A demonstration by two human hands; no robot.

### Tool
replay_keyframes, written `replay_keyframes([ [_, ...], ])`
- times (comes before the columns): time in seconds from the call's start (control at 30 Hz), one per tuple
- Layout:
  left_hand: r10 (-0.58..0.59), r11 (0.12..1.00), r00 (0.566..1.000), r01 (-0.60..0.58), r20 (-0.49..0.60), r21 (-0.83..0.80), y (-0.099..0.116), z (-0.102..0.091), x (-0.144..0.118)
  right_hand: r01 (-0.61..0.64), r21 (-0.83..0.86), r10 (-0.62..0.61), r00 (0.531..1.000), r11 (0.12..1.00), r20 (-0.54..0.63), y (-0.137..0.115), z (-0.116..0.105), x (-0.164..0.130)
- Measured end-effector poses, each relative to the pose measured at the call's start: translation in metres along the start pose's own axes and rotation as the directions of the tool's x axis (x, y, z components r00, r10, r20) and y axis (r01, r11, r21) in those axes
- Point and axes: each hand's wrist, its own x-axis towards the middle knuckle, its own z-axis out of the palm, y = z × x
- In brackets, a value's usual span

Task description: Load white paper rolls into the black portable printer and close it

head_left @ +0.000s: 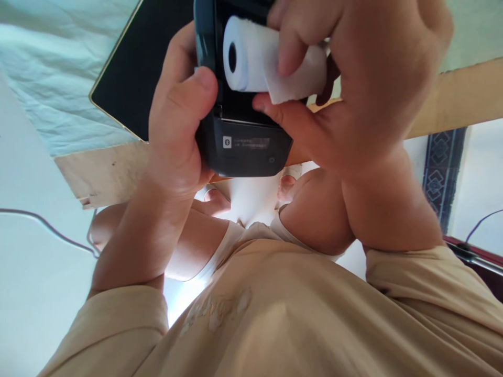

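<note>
My left hand (176,125) grips a small black receipt printer (245,144) by its left side, thumb pressed on the edge near the open paper bay. My right hand (353,78) holds a white paper roll (245,55) in that bay, fingers on top of the roll and thumb under its loose end. The printer is held up close to the camera, above my lap. Its front face carries a small white label.
A dark tablet or flat screen (133,68) with a gold rim lies on a pale cloth (51,78) over a wooden table edge (102,178). A thin cable (47,228) runs across the white floor at left. A patterned strip (442,167) stands at right.
</note>
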Motion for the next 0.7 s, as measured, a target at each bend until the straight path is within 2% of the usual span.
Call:
replay_keyframes([
  [0.03,0.002,1.000,1.000,-0.002,0.019,-0.003,-0.001,-0.002,0.000,0.077,-0.124,-0.077,0.997,0.989,0.008,0.000,-0.002,0.000],
  [0.1,0.007,1.000,0.999,-0.007,0.037,0.006,-0.002,-0.003,0.001,0.248,-0.350,-0.248,0.968,0.903,0.046,-0.001,-0.004,-0.002],
  [0.17,0.020,1.000,0.999,-0.020,0.030,0.003,-0.003,-0.003,0.001,0.328,-0.460,-0.334,0.940,0.825,0.069,-0.003,-0.004,-0.004],
  [0.43,0.011,0.997,0.999,-0.015,-0.052,-0.075,-0.006,0.002,0.003,0.369,-0.390,-0.379,0.924,0.844,0.054,-0.001,-0.004,-0.007],
  [0.6,-0.018,0.994,0.999,0.013,-0.046,-0.107,-0.005,-0.001,0.003,0.541,-0.240,-0.524,0.841,0.806,0.137,0.006,-0.006,-0.006],
  [0.7,-0.030,0.990,0.995,0.017,-0.090,-0.140,-0.004,0.001,0.003,0.575,-0.187,-0.552,0.818,0.796,0.163,0.011,-0.007,-0.004],
])
